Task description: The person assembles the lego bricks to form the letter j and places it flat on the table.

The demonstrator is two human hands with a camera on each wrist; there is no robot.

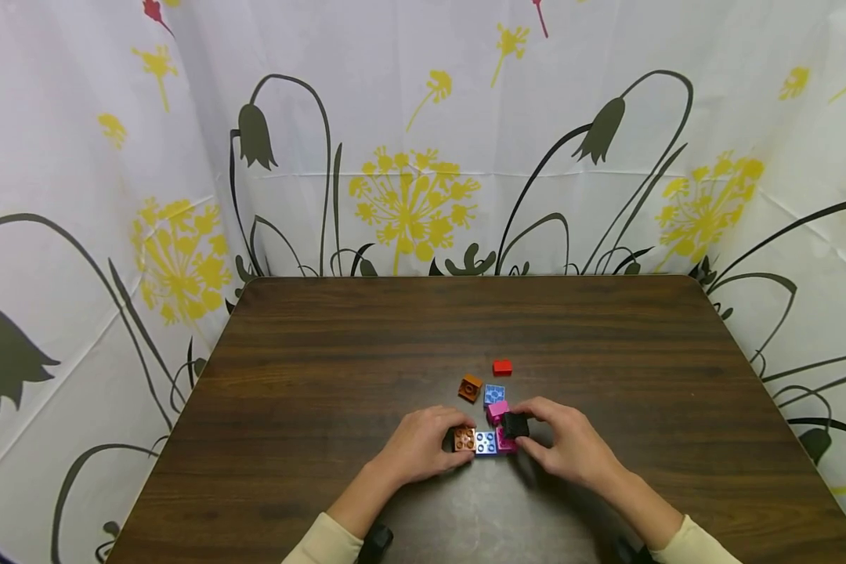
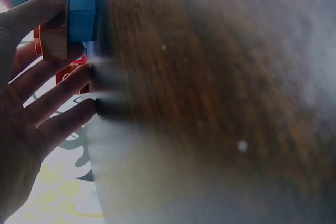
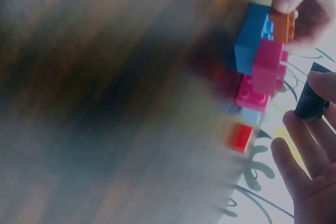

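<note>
My left hand pinches an orange toy building brick at the left end of a small assembly. In the left wrist view this orange brick sits on blue bricks, thumb on one side. Blue studs show in the middle, and a pink brick stands at the right end. My right hand holds a black brick between thumb and fingers, just above that pink end. The right wrist view shows the black brick apart from the assembly.
Behind the assembly lie another pink brick, a blue brick, a brown brick tipped on its side, and a small red brick. The dark wooden table meets a patterned curtain at the back.
</note>
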